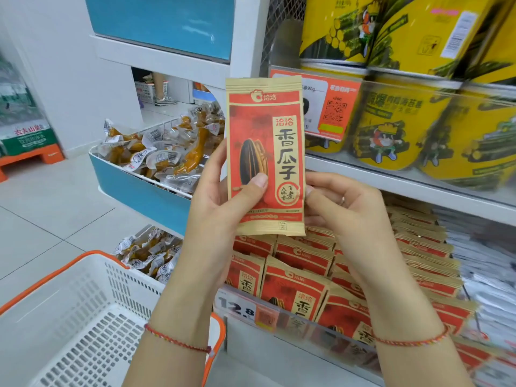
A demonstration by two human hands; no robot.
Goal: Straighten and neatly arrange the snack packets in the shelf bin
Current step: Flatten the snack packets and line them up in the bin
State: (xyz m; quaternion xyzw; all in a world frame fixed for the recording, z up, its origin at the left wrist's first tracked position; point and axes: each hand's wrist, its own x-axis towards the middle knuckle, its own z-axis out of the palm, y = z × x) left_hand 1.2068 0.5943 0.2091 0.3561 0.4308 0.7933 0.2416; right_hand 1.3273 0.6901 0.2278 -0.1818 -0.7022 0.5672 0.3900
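A red and tan sunflower-seed packet (265,129) stands upright in front of the shelf, held up in the air. My left hand (220,208) grips its lower left edge, thumb across the front. My right hand (343,208) is at its lower right edge, fingers curled behind and beside it. Below them, rows of the same red packets (296,277) stand in the shelf bin behind a clear front rail (304,325) with a price tag. Some packets lean sideways.
A white basket with orange rim (83,317) sits at lower left. Blue-fronted bins of clear-wrapped snacks (156,152) stand to the left. Yellow seaweed-roll tubs (405,129) fill the shelf above. White packets (485,263) lie right of the red ones.
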